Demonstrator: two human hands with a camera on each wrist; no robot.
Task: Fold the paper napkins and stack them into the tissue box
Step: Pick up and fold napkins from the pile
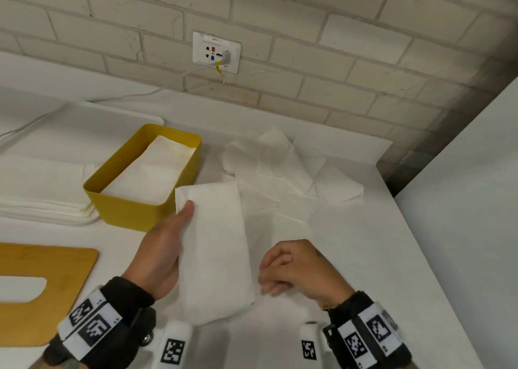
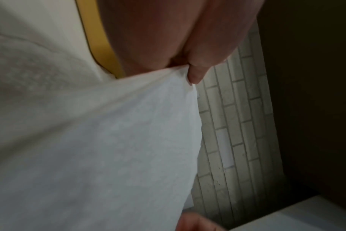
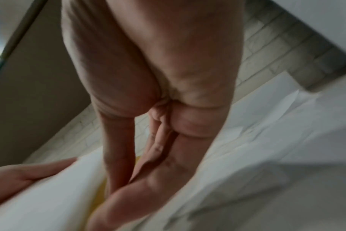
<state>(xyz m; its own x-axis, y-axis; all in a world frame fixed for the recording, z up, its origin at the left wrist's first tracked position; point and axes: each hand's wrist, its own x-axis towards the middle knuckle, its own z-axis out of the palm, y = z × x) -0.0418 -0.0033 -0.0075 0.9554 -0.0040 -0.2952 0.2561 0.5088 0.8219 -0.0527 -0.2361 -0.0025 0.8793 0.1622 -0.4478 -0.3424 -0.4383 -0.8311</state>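
step: folded napkin [image 1: 215, 245] carried to box [image 1: 123, 210] | left hand [image 1: 159, 252] pinches its edge | right hand [image 1: 294, 267] loosely curled, empty | next: lay flat on stack

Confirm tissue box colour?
Yellow. The tissue box shows best in the head view, with white folded napkins already inside.

Head camera: I look forward and down over the white tabletop [image 1: 364, 256] toward the pale brick wall [image 1: 308, 60]. Left wrist camera: very close, along the palm, filled by the folded white paper napkin [image 2: 109, 140]. Right wrist camera: close along the fingers. All three share napkin, wall and the open yellow tissue box [image 1: 123, 206].
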